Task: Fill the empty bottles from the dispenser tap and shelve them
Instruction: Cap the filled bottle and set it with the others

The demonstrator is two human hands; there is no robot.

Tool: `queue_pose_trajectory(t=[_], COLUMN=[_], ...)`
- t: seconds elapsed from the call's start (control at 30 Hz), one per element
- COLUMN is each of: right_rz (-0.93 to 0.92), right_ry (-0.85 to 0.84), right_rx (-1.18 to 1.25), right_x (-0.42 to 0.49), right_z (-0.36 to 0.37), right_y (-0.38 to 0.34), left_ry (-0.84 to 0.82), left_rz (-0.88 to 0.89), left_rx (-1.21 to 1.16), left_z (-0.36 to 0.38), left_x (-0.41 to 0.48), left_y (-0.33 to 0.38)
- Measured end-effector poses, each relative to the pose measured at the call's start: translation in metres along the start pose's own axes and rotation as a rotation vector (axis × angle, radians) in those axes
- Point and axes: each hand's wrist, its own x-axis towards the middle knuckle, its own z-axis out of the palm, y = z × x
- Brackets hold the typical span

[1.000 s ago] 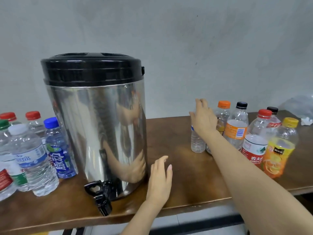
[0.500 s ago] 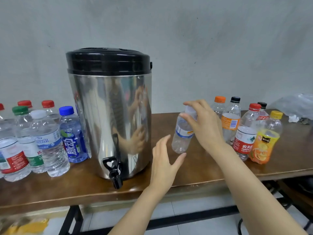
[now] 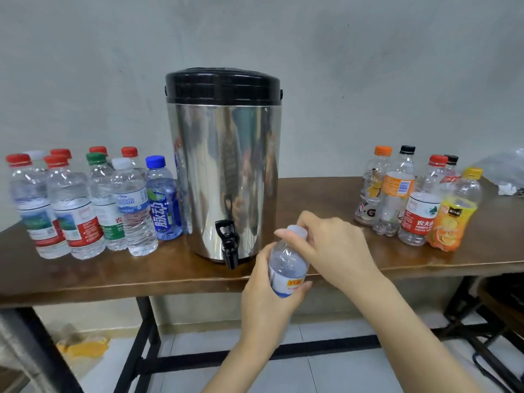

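Small bottle gripped in both hands just right of the tap

A brown desk on black legs stands against a grey wall. At its middle stands the dispenser, a tall steel drum with a black lid, close to the front edge. On the left of the desk a cluster of capped bottles stands upright, with red, green, white and blue caps. On the right a second group of capped bottles stands upright, well apart from the drum.

In front of the desk edge, the left hand wraps round the lower body of the small bottle, fingers curled over its label. The right hand comes from above and pinches the cap between thumb and fingertips. The bottle is clear and tilts slightly, off the desk surface.

The black tap juts from the base of the dispenser, just left of the bottle and not touching it.
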Motion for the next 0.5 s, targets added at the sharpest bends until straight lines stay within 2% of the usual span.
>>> queue_pose_trajectory(t=[0.07, 0.2, 0.23, 0.4, 0.5], right_rz=[0.009, -0.091, -0.121, -0.304, -0.249], right_ry=[-0.025, 0.069, 0.028, -0.411, -0.545], right_rx=[-0.101, 0.1, 0.148, 0.424, 0.587], right_x=[-0.002, -0.005, -0.004, 0.001, -0.001], right_z=[0.011, 0.031, 0.035, 0.021, 0.023], right_y=[-0.008, -0.021, -0.022, -0.02, -0.021], left_ry=[-0.01, -0.066, -0.09, -0.177, -0.149], left_rz=[-0.011, -0.066, -0.088, -0.184, -0.203], left_rx=[0.05, 0.039, 0.019, -0.049, -0.042], left_z=[-0.01, -0.031, -0.037, -0.058, -0.063], left_x=[-0.008, -0.018, -0.019, -0.021, -0.025], left_y=[-0.007, -0.018, -0.021, -0.034, -0.037])
